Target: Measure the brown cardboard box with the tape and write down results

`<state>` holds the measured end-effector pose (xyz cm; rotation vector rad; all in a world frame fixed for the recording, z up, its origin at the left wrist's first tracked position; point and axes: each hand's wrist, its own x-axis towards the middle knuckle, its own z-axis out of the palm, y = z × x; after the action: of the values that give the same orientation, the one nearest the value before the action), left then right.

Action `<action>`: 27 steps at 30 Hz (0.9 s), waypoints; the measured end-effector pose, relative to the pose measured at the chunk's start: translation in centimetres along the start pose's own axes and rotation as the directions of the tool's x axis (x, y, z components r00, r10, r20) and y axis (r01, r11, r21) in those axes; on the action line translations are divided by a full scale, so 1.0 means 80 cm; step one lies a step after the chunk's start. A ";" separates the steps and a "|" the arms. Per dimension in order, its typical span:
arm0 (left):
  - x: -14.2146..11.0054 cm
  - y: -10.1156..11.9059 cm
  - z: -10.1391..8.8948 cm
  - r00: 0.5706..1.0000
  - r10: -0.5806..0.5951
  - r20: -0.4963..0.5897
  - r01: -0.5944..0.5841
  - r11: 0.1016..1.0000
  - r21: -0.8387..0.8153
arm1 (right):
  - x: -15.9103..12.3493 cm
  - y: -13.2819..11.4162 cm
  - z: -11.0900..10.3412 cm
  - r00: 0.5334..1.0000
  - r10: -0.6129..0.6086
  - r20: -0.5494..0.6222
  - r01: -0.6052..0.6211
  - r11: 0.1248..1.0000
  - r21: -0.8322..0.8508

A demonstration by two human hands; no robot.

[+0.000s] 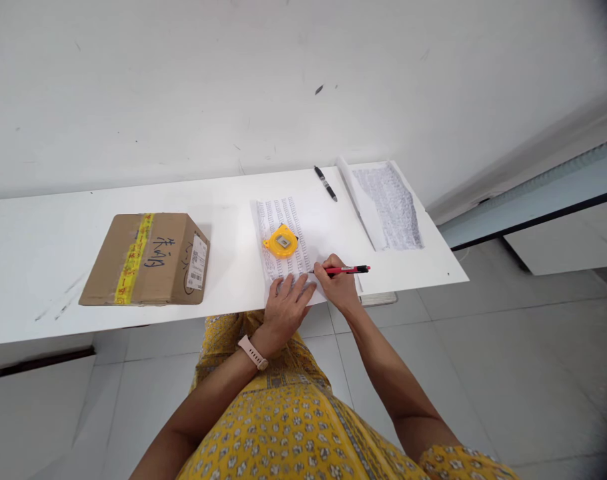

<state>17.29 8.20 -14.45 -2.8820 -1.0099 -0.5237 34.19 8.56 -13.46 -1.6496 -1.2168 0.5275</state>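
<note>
A red and black pen (347,270) is gripped in my right hand (337,285), its tip touching a sheet of paper (313,230) covered in rows of handwriting. My left hand (287,303) lies flat with fingers spread on the near edge of that sheet, holding nothing. Just beyond my left fingers, a yellow tape measure (282,242) rests on the written rows. The writing under my hands is hidden.
A taped cardboard box (148,260) with a shipping label stands on the white table (233,200) to the left. Toward the wall lies a black pen (325,184). Farther right are more handwritten papers (391,207). The table's front edge is close to my body.
</note>
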 end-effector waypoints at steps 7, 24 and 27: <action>0.000 0.000 0.001 1.000 0.000 -0.002 0.000 1.000 0.001 | 0.000 0.001 0.000 1.000 -0.011 0.002 0.011 1.000 0.003; -0.002 -0.001 0.001 1.000 -0.003 0.019 0.003 1.000 -0.004 | 0.000 -0.001 0.000 1.000 -0.017 -0.020 0.017 1.000 -0.019; -0.002 0.000 0.000 1.000 -0.003 0.020 0.003 1.000 -0.012 | 0.000 -0.002 0.000 1.000 -0.020 -0.023 0.019 0.999 -0.026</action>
<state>17.18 8.15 -14.50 -2.9022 -1.0178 -0.5034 34.12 8.55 -13.35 -1.6594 -1.2257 0.4814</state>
